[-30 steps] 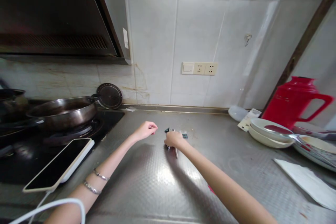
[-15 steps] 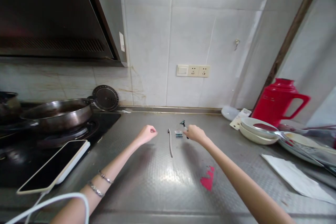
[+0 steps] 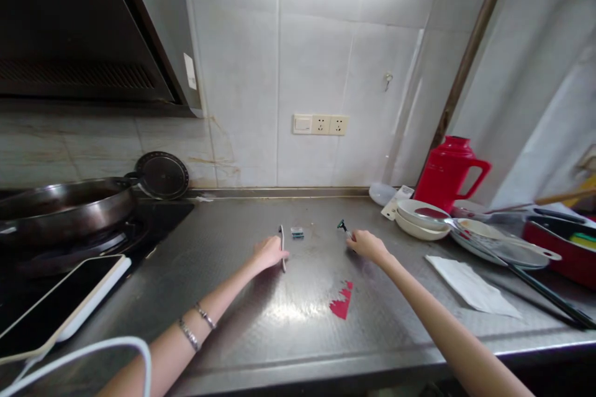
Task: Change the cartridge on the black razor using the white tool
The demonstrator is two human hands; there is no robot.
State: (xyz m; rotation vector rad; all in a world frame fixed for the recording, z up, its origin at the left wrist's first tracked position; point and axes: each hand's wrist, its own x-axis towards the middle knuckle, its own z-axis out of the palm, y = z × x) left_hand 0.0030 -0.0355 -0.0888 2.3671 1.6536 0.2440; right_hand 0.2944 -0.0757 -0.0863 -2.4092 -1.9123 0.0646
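Note:
My left hand (image 3: 270, 252) is at a slim, pale toothbrush (image 3: 282, 239) on the steel counter, its fingers closed around the middle of the handle. The toothbrush's dark-tipped head points towards the wall. My right hand (image 3: 367, 244) holds a razor (image 3: 343, 227) by the handle, low over the counter; the dark razor head sticks out beyond the fingers, to the upper left. Between the hands lies a small clear case (image 3: 297, 232) with dark green contents, close to the toothbrush and touched by neither hand.
A torn red patch (image 3: 342, 303) marks the counter (image 3: 251, 329). At left are a phone (image 3: 65, 298) with a white cable (image 3: 135, 342) and a pan (image 3: 69, 205) on the stove. At right stand a red thermos jug (image 3: 444, 170), stacked bowls (image 3: 421, 226), plates and a white napkin (image 3: 470, 285).
My left hand has moved right onto the toothbrush and closed on it. My right hand has carried the razor rightward, away from the clear case. The view has turned somewhat to the right.

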